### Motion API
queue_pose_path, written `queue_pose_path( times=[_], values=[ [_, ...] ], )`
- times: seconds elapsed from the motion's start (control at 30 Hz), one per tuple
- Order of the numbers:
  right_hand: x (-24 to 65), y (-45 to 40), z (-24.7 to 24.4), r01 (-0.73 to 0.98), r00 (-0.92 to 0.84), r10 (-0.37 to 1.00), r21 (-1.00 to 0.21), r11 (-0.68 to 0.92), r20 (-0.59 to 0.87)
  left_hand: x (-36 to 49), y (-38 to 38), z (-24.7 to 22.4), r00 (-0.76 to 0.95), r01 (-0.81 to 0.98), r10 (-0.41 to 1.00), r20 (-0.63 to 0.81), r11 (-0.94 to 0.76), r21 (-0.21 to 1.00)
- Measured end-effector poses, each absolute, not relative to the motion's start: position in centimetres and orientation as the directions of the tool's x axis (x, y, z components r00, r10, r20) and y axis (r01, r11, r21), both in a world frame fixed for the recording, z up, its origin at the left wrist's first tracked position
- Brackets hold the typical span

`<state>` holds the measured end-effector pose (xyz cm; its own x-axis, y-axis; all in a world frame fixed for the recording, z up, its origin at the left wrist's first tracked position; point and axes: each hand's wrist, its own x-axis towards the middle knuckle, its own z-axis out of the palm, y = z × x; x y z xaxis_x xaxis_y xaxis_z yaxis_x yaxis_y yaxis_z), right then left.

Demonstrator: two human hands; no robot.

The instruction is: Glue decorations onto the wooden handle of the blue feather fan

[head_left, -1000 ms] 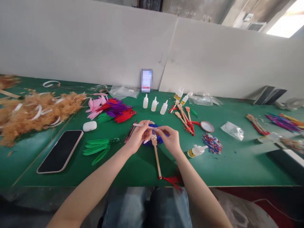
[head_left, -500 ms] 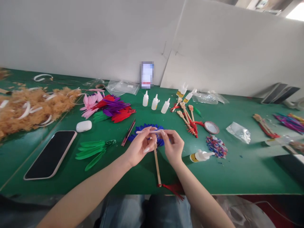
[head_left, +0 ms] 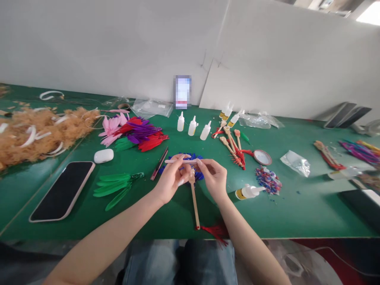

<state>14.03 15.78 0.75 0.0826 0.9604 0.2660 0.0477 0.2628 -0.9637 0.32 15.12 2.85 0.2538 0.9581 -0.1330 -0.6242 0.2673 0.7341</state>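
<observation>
A thin pale pink strip (head_left: pixel 184 161) lies crosswise between my two hands. My left hand (head_left: pixel 174 177) pinches it near its left part, and my right hand (head_left: pixel 212 176) grips its right end between thumb and fingers. Under the hands lies a fan of blue feathers (head_left: pixel 196 174), partly hidden by them. Its light wooden handle (head_left: pixel 194 204) points toward me and ends in a red tassel (head_left: pixel 216 232). Dark red tweezers (head_left: pixel 159 163) rest just left of the blue feathers. A glue bottle (head_left: pixel 247 192) lies tilted to the right of my right hand.
Green feathers (head_left: pixel 114 186), a phone (head_left: pixel 63 190) and a white case (head_left: pixel 103 156) are at left, with colored feathers (head_left: pixel 139 132) behind. White bottles (head_left: pixel 192 126) stand mid-back. Wooden handles (head_left: pixel 233 144), a round lid (head_left: pixel 262 157) and colored chips (head_left: pixel 268 179) lie right.
The view has shifted slightly, so everything sits a little farther left and higher. Both hands still hold the strip in nearly the same pose.
</observation>
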Motion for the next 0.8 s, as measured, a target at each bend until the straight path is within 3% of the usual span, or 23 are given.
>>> queue_pose_path(
  times=[0.17,0.5,0.8],
  values=[
    [14.4,15.8,0.8,0.084,0.009,0.968,-0.965,0.250,0.252,0.1,15.4,3.0,0.142,-0.531,0.985,-0.100,0.161,0.832],
    [14.6,15.5,1.5,0.160,-0.009,0.966,-0.953,0.258,0.260,-0.3,15.2,3.5,0.131,-0.427,0.990,-0.055,0.107,0.898],
    [14.6,14.6,2.6,0.355,-0.037,0.824,-0.763,0.540,0.565,-0.9,14.6,4.1,0.159,-0.346,0.987,-0.004,0.060,0.936]
  ],
)
